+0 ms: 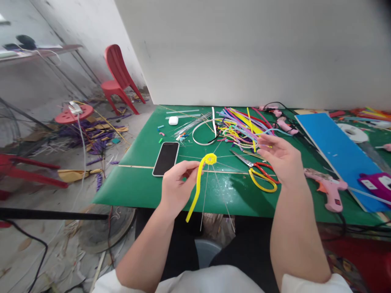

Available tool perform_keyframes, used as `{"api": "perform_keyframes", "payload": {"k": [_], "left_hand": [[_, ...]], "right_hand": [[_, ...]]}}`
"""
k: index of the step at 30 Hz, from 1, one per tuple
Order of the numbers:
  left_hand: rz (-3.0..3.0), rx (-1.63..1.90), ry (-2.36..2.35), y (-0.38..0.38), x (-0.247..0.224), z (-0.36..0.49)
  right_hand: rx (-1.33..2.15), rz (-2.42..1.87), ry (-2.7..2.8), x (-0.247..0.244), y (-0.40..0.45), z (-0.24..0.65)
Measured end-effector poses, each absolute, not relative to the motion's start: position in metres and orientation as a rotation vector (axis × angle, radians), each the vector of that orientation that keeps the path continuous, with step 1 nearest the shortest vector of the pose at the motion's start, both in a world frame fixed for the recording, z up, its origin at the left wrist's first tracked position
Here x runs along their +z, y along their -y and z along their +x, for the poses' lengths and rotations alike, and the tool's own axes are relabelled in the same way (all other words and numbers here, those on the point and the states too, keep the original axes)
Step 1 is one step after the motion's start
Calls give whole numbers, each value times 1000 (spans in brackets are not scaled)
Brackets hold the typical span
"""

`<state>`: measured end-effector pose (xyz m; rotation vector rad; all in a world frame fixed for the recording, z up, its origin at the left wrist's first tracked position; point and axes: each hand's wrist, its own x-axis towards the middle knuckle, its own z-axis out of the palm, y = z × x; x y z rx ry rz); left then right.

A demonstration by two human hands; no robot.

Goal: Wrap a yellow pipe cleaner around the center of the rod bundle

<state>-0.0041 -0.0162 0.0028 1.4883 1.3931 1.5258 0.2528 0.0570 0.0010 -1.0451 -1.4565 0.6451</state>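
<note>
One yellow coil, ringed by thin wires, sits pinched at its left side between the thumb and fingers of my left hand, above the middle of the green table. My right hand hovers by the colored stems, fingers curled and partly parted; whether they grip anything, I cannot tell. One phone lies left, one pair of scissors right, one pink glue gun farther right beside one blue board. Bare tabletop runs from the phone to the left edge and between coil and scissors.
</note>
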Motion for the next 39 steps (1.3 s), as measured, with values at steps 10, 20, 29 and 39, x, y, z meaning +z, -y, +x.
{"api": "perform_keyframes", "payload": {"k": [10,20,29,39], "left_hand": [[1175,1608,-1076,16,10,1],[921,1478,-886,14,1,12],[914,1339,-919,14,-11,19],[847,1462,-1089,10,-9,23]], "right_hand": [[1108,-930,1409,0,-48,226],[616,-1056,1594,-6,-39,170],[749,-896,1943,-9,-42,171],[995,-773,1755,-12,-42,169]]}}
